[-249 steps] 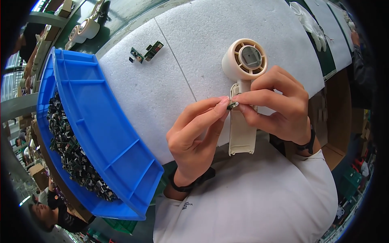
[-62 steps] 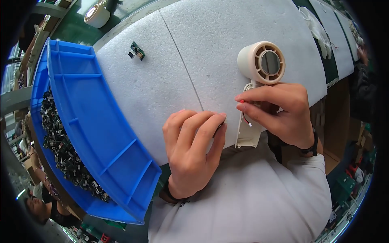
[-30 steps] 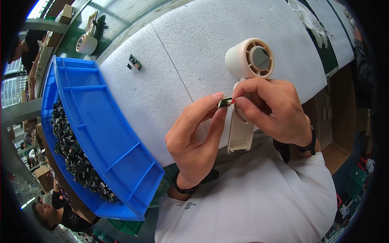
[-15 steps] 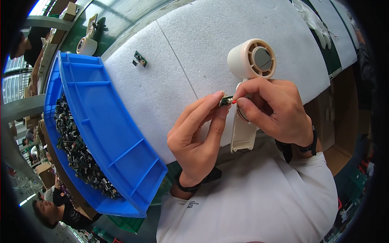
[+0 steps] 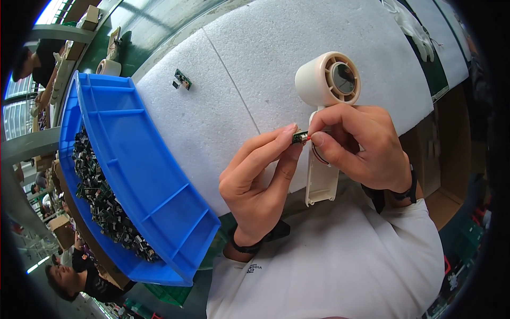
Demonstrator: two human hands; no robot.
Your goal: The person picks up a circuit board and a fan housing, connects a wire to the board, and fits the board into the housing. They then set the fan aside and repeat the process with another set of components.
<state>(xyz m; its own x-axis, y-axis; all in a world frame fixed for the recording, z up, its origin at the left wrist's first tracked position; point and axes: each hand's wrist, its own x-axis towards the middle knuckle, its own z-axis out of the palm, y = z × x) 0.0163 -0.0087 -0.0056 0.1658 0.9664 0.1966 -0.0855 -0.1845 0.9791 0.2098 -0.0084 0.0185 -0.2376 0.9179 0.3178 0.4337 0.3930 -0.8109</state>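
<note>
Between the fingertips and thumb of my left hand (image 5: 260, 178) is a small green circuit board (image 5: 299, 137). My right hand (image 5: 364, 146) pinches a tiny red wire connector (image 5: 308, 139) at the board's right end; whether it is seated there I cannot tell. Dark wires (image 5: 319, 154) run from under my right fingers along the open cream handle (image 5: 322, 183). That handle belongs to a white handheld fan (image 5: 320, 80), whose round head lies on the foam sheet beyond my right hand. My right fingers cover the part where the handle meets the head.
A blue bin (image 5: 151, 154) on the left holds many small circuit boards (image 5: 106, 199). Another circuit board (image 5: 183, 79) lies on the white foam sheet (image 5: 255, 58). White gloves (image 5: 409, 26) lie at the far right. A second fan (image 5: 109, 66) stands far left. Other people are at the left edge.
The circuit board in my left fingers has shifted slightly right and turned a little, closer to my right fingertips. The fan's head has moved slightly left, and its handle end slightly down and right.
</note>
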